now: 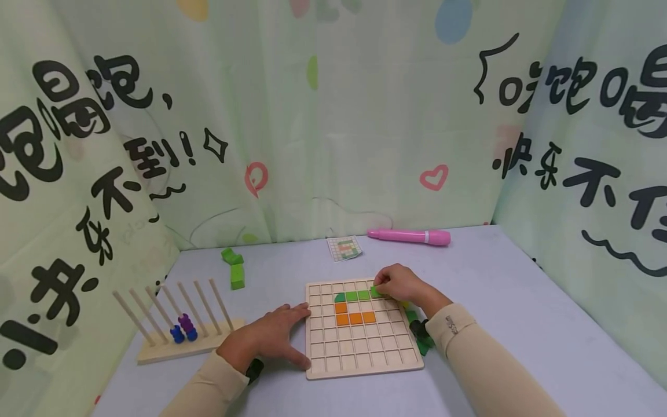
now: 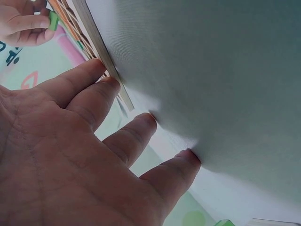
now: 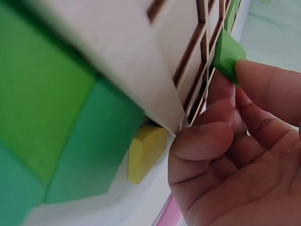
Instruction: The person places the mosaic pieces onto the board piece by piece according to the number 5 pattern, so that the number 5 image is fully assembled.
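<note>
Mid-placement: my right hand [image 1: 398, 284] pinches a green tile [image 1: 376, 291] between thumb and fingertips, at the right end of the green row on the grid board [image 1: 365, 353]. In the right wrist view the tile [image 3: 228, 55] sits tilted, one edge down near the grid ribs, the other edge lifted by my thumb, so I judge it is not seated yet.

My left hand [image 1: 271, 341] lies flat with fingers spread, on the counter [image 1: 495, 289]; the fingertips [image 2: 106, 87] press against the board's left edge (bracing it, I'd say).

Board state: green tiles in the second row, orange tiles [image 1: 355, 318] two rows below, the rest of the cells bare.

Next move, as I read it: level the tile, square its sides to the cell walls, push straight down, then let go. Cells are a close fit, so a skewed tile will likely ride on a rib.

Orientation: the tile looks square, so no real long axis; its broad face tips toward me. The board is near square too, with its rows running left-right across the counter.

Spare pieces: yellow piece [image 3: 146, 150] and darker green pieces [image 3: 94, 141] just beside the board's right edge, under my wrist. Pattern card [image 1: 344, 248] lies behind the board.
</note>
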### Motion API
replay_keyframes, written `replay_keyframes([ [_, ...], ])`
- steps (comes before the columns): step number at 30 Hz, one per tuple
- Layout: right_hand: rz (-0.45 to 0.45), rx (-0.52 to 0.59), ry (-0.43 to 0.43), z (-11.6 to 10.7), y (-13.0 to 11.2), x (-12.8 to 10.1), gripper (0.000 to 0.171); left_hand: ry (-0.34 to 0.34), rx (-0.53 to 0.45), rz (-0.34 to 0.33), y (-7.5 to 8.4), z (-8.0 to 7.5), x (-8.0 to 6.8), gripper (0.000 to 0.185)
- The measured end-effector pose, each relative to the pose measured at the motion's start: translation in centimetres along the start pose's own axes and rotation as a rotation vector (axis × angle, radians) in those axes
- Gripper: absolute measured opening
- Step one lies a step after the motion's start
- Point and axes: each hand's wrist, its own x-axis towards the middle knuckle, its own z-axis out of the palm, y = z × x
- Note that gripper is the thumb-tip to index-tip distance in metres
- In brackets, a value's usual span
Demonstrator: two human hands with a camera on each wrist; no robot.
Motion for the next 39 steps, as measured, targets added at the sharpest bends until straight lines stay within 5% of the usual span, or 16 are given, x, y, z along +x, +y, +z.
replay_keyframes([
  [15,0.003,-0.188,-0.005,0.5,-1.2,0.0,0.009,0.004,-0.004,-0.010,0.2,0.1,0.1,0.105],
  [22,0.003,-0.159,-0.010,-0.4,-1.2,-0.6,0.010,0.000,0.010,-0.025,0.1,0.2,0.3,0.106],
  [39,0.057,-0.178,-0.054,-2.9,2.9,-3.1,0.019,0.001,-0.005,-0.053,0.4,0.2,0.1,0.106],
])
